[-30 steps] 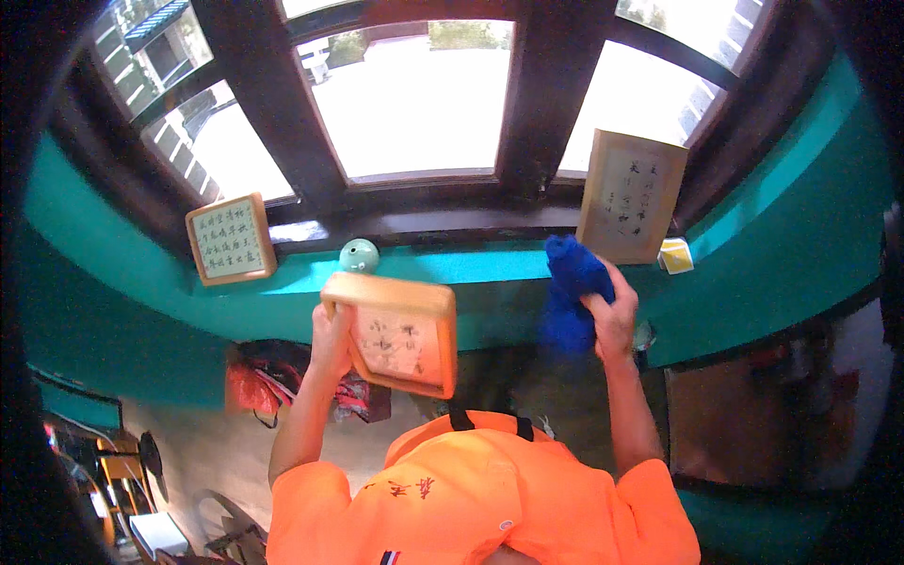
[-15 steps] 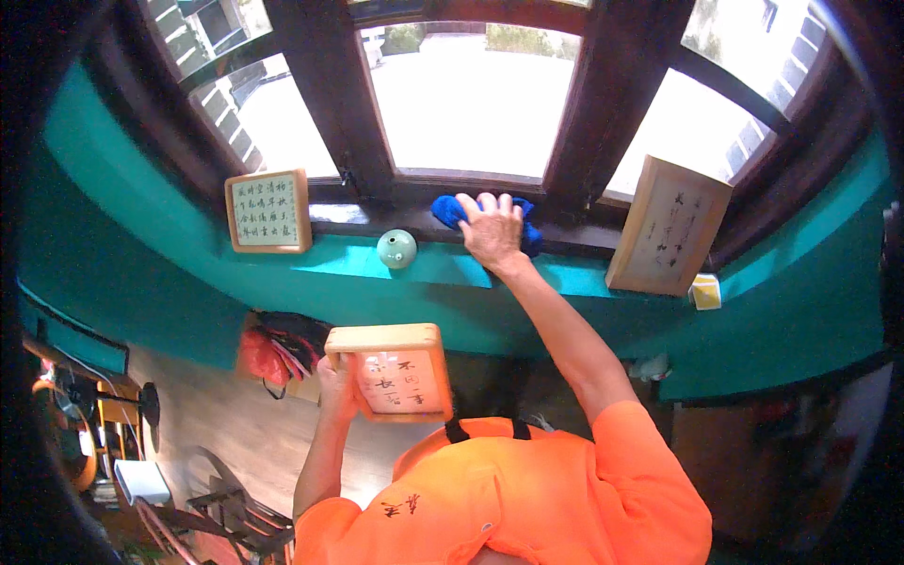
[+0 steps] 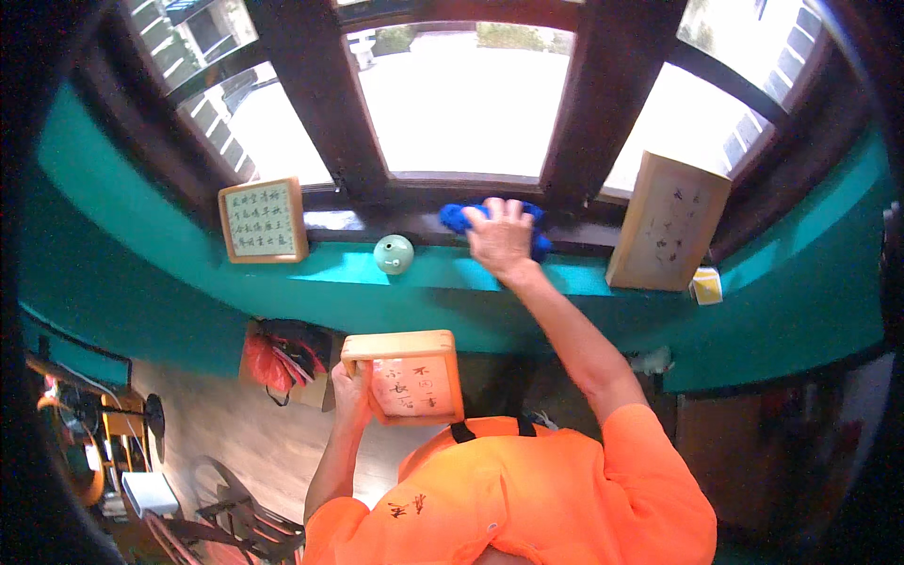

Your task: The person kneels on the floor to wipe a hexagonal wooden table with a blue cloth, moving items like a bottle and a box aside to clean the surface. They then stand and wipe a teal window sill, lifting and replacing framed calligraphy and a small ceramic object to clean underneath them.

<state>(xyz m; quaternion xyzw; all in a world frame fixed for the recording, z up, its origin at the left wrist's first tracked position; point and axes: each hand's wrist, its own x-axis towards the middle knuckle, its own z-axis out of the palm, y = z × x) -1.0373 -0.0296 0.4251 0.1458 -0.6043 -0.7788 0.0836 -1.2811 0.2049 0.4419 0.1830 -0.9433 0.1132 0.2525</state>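
My left hand grips the left edge of a wooden picture frame with brush writing, held close to my body below the sill. With my arm stretched out, my right hand presses a blue cloth onto the dark ledge at the foot of the window; its fingers lie over the cloth. Left of that hand, a round pale green vase with a small opening sits on the green windowsill.
A framed piece of writing leans at the left of the sill, a larger one at the right beside a small yellow-and-white box. Below left are a red bag, a chair and a white box.
My right hand and the cloth have shifted slightly to the right along the ledge. The picture frame in my left hand has also moved a little to the right.
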